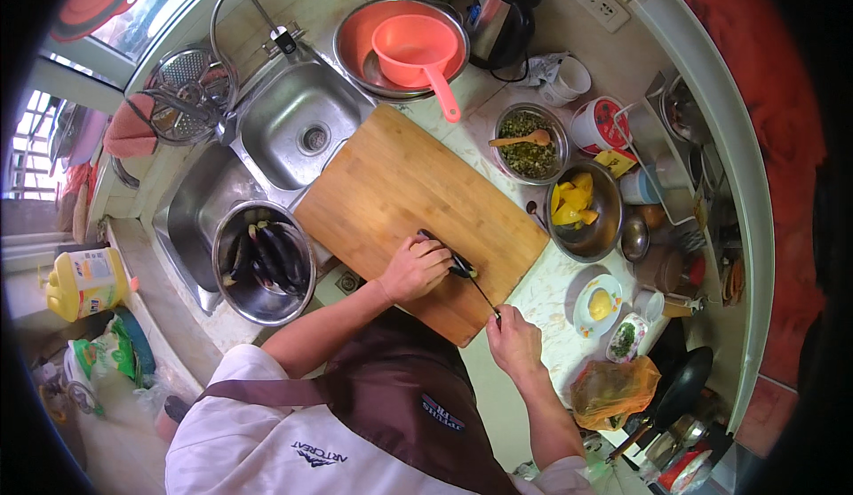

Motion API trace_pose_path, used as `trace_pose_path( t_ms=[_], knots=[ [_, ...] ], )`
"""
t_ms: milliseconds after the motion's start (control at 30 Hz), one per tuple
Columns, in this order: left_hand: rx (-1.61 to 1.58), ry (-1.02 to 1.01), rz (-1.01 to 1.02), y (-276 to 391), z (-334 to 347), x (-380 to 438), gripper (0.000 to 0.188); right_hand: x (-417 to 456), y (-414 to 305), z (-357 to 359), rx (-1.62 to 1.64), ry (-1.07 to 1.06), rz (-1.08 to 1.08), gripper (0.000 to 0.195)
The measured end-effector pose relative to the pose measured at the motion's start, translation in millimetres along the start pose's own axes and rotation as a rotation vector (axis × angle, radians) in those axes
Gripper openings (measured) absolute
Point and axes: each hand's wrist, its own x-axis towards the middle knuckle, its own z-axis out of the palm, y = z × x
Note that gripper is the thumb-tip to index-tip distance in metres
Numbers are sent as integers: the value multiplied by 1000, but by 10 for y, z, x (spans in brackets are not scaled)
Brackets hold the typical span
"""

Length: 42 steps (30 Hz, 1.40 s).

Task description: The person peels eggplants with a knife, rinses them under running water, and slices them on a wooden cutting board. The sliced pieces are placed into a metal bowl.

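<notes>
A dark purple eggplant [429,234] lies on the wooden cutting board [400,182], near the edge closest to my body. My left hand [418,270] rests over its middle with the fingers curled, holding it against the board. In my right hand [515,343] is a knife [484,295], gripped by its handle at the board's right edge. The thin blade, seen nearly edge-on, reaches the eggplant's stem end; whether it has cut in I cannot tell. To the left, a steel bowl [220,278] holds several whole eggplants [276,255].
A double steel sink [280,142] borders the board's left side. Behind it sits a steel basin [346,42] with a pink dipper [416,48]. On the right stand a bowl of chopped greens [523,142], a bowl of yellow pieces [572,198] and a small plate [595,325].
</notes>
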Motion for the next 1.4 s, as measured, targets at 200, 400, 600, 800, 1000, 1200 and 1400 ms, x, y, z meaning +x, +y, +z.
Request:
trace_pose_path(
  t_ms=[200, 400, 600, 800, 1000, 1200, 1400],
  knots=[
    [26, -30, 35, -105, -64, 33, 22, 38, 116, 133, -25, -15, -82, 20],
    [50, -55, 59, -132, -93, 6, 24, 265, 203, 159, 98, -79, -130, 21],
    [44, -112, 54, -106, -117, -9, 22, 165, 177, 82, 107, -125, -101, 22],
    [8, -154, -20, -79, -69, 24, 23, 152, 152, 75, 41, -141, -80, 22],
    [28, -79, 29, -107, -80, 11, 23, 76, 103, -4, 64, -132, -67, 21],
    [-6, -31, 38, -103, -114, 13, 21, 102, 228, 52, 94, -114, -82, 22],
    [3, -63, 35, -121, -107, -26, 21, 76, 235, 91, 102, -96, -87, 22]
  ],
)
